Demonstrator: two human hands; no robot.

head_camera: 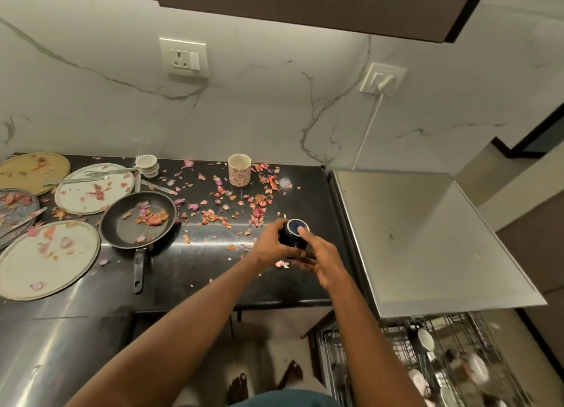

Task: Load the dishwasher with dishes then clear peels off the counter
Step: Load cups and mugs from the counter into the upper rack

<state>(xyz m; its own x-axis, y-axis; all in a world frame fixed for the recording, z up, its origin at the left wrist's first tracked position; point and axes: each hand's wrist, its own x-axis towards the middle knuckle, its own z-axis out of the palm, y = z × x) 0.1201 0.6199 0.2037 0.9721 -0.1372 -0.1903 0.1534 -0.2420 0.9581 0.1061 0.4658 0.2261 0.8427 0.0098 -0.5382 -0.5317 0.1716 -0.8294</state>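
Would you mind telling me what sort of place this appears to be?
Most likely a home kitchen: a dark counter strewn with peels, a frying pan and dirty plates, and an open dishwasher rack on the right.

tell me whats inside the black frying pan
Onion peels lie scattered inside the frying pan, mostly toward its far side. No food or utensil shows, and nothing covers its inside.

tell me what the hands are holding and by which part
Both hands hold a dark blue cup, turned base up. The left hand wraps its side; the right hand grips the other side, one finger on the base.
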